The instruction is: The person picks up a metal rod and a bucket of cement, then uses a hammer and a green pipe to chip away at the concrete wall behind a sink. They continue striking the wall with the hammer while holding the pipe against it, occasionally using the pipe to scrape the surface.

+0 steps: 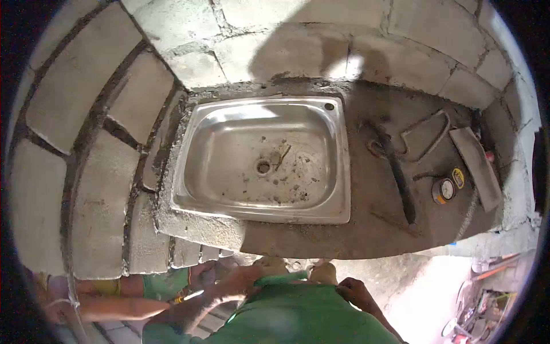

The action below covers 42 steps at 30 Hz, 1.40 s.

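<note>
Shiny rectangular stainless-steel sink (215, 166): set in rough grey cement counter (292, 243) | left hand (247, 278), right hand (352, 290): near side of sink (whether holding anything, cannot tell) | risk: loose dark crumbly debris (296, 187) could clog round metal drain (263, 167) if swept inward

I could bring my hands (353, 291) up over the table's (292, 243) front edge into the steel sink (226, 175), open from above. Block walls (97, 195) close off the left and top of the frame. At right, a dark bar (399, 178), round gauge (444, 191) and flat board (476, 169) obstruct; lower left, another person's arm (123, 308).
</note>
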Each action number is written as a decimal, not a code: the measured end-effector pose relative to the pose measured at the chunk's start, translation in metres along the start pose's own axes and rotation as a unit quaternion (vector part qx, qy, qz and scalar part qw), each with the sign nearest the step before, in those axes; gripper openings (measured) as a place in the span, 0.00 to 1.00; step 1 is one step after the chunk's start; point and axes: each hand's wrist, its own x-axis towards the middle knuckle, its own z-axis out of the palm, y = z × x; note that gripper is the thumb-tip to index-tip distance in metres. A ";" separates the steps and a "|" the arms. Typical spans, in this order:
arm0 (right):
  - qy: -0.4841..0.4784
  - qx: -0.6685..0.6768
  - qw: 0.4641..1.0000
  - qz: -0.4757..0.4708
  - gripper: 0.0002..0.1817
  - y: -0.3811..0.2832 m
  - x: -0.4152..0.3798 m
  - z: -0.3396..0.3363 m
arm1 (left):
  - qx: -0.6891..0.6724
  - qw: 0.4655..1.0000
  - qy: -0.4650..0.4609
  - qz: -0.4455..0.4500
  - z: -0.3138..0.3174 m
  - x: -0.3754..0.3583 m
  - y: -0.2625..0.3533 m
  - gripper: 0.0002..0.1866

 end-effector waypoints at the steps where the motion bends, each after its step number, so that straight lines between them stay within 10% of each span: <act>1: -0.010 -0.001 1.000 -0.006 0.16 -0.005 -0.003 -0.003 | 0.004 1.000 0.004 -0.010 0.020 -0.010 -0.003 0.16; 3: 0.032 -0.215 0.959 -0.179 0.11 -0.031 -0.025 -0.012 | -0.010 0.995 0.033 -0.097 0.055 -0.030 -0.019 0.17; 4: 0.066 -0.060 0.995 0.036 0.10 -0.054 -0.038 -0.010 | -0.014 0.991 0.045 -0.121 0.071 -0.034 -0.021 0.17; 12: 0.154 -0.182 0.959 -0.154 0.10 0.123 -0.039 0.008 | -0.016 0.995 -0.033 -0.092 0.133 0.007 -0.054 0.20; 15: 0.131 -0.427 0.888 -0.109 0.06 0.175 0.023 0.030 | -0.024 0.994 -0.081 -0.075 0.118 0.012 -0.050 0.21; 17: 0.201 -0.160 0.963 -0.080 0.06 0.151 0.035 0.026 | -0.054 0.994 -0.043 -0.086 0.077 0.004 -0.014 0.22; 21: 0.203 -0.285 0.902 -0.253 0.07 0.129 0.040 0.004 | -0.013 0.988 -0.050 -0.144 -0.004 -0.021 0.044 0.24; 25: -0.216 -0.048 0.975 0.007 0.11 0.017 -0.025 -0.085 | -0.233 0.943 0.186 -0.151 -0.090 -0.027 0.125 0.19; 28: -0.297 0.068 0.947 -0.101 0.18 -0.059 -0.073 -0.153 | -0.207 0.916 0.324 -0.114 -0.117 -0.024 0.107 0.15; 31: -0.096 0.064 0.932 -0.345 0.26 -0.097 -0.084 -0.195 | -0.138 0.883 0.415 -0.170 -0.153 0.022 0.088 0.17; 33: 0.327 -0.087 0.905 -0.259 0.17 -0.145 -0.091 -0.187 | -0.093 0.886 0.402 -0.214 -0.183 0.054 0.073 0.18; 39: 0.478 -0.273 0.778 -0.303 0.15 -0.176 -0.006 -0.208 | -0.176 0.896 0.378 -0.150 -0.251 0.154 -0.014 0.22; 42: 0.434 -0.328 0.806 -0.233 0.19 -0.178 0.021 -0.206 | -0.188 0.893 0.382 -0.147 -0.272 0.199 -0.053 0.21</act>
